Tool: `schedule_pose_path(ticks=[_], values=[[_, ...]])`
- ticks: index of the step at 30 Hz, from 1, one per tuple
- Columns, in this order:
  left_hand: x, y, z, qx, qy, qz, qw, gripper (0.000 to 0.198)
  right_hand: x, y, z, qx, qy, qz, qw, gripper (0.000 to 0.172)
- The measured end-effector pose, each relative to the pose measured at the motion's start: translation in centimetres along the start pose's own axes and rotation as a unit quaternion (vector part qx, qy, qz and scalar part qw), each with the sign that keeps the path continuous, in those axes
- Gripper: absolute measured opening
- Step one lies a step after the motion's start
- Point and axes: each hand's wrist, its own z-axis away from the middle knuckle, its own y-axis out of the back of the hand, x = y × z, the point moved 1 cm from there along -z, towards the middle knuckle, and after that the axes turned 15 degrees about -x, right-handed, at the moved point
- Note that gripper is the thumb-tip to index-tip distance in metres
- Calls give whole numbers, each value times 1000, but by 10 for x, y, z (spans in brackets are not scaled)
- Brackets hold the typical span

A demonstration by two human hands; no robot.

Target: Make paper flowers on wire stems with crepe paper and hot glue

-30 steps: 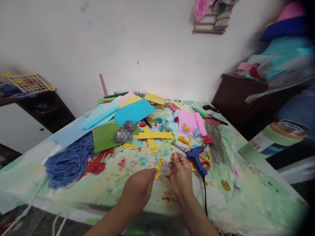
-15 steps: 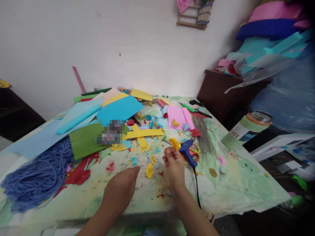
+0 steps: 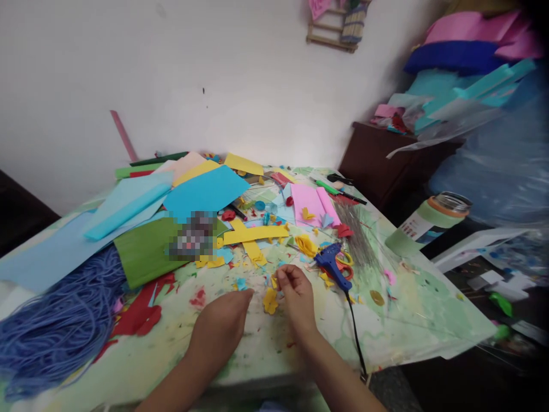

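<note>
My left hand [image 3: 223, 323] is closed above the near part of the table, thumb side turned toward the right hand; whatever its fingers hold is hidden. My right hand [image 3: 297, 297] is pinched, thumb against fingertips, and anything between them is too small to name. Just left of the right fingertips lies a flat yellow paper flower [image 3: 270, 301], with small yellow scraps beside it. Beyond the right hand sits a layered yellow flower [image 3: 306, 246]. A blue glue gun [image 3: 333, 265] rests to the right, over orange and yellow scissor handles [image 3: 345, 269].
Yellow paper strips [image 3: 257, 233] lie crossed mid-table. Coloured sheets [image 3: 206, 191] and a bundle of blue cord [image 3: 64, 326] fill the left. Thin wires [image 3: 358, 234] lie right, near a green bottle [image 3: 429, 223]. The glue gun's black cord [image 3: 355, 337] crosses the near edge.
My right hand has drawn back from the layered yellow flower, toward my left hand and the flat yellow flower. My left hand stays closed, and the view has shifted slightly.
</note>
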Motion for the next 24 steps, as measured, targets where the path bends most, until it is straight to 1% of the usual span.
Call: schedule_pose_path(ticks=[5,10,13,18,20,22,24], values=[[-5,6,-4,-48,5,27,998,27,5,-7,-3,8,-11,17,1000,15],[-6,18,-11,-85,13,64,994,29,10,-24,-4,-47,-40,18,998,15],[-6,22,-16,-95,21,63,993,29,14,-30,-4,-48,-49,0,998,15],[-8,19,-17,-84,14,67,994,27,17,-31,-6,-48,-50,-17,997,16],[-8,17,-17,-73,6,69,995,27,16,-28,-6,-37,-45,-18,998,16],[-7,15,-16,-57,-5,69,996,27,13,-23,-7,-11,-39,-19,999,17],[-7,14,-16,-37,-16,70,997,26,8,-15,-11,31,-33,-28,999,19]])
